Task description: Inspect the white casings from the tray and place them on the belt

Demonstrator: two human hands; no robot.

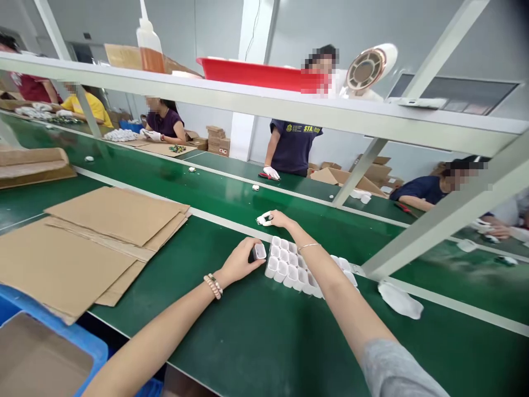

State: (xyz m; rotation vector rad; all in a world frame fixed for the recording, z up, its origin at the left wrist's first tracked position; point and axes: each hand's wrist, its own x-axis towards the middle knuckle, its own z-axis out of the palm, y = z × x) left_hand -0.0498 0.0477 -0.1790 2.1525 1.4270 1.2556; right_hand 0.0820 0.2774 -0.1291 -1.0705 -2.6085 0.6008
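The left hand grips a small open-topped box with a pale rim and darker side between thumb and fingers, just beside the near-left edge of a block of white square plastic cups on the green tabletop; the fingers cover part of the box, and its inside is too small to make out. The right hand, its thumb and forefinger tipped in white coverings, pinches a small white piece with a metallic-looking edge beyond the pale rail, over the green strip; whether the piece touches that surface cannot be told, and its shape merges with the fingertips. The right forearm crosses the block, hiding its middle, so the cups cannot be counted. To the right lies a limp white glove-like item, hard to identify. At lower left, a blue plastic crate is cut off by the frame, partly under stacked flat brown cardboard sheets. A slanting white metal post partly hides a co-worker at right.
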